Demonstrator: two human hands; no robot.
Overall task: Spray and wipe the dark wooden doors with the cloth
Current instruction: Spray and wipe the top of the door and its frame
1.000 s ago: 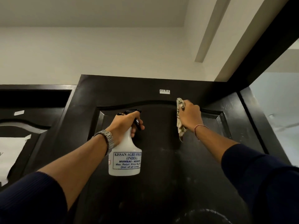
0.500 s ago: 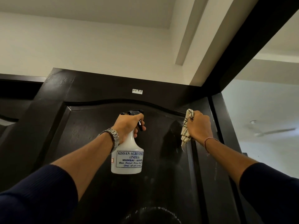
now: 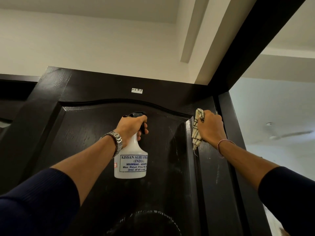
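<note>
Wiping cloth [image 3: 197, 128] now further right on door [image 3: 85, 133]; spray bottle [image 3: 132, 160] unmoved

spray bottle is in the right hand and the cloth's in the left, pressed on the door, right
No, swapped. The head view shows the left hand holding the spray bottle, and the right hand holding the cloth, pressed on the door.

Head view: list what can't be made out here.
- Spray bottle: label's right end curves out of sight; the left hand covers the trigger.
- Cloth: mostly bunched inside the right hand.
- Door: lower part cut off by the bottom edge.
- White tag: writing too small to read surely.
</note>
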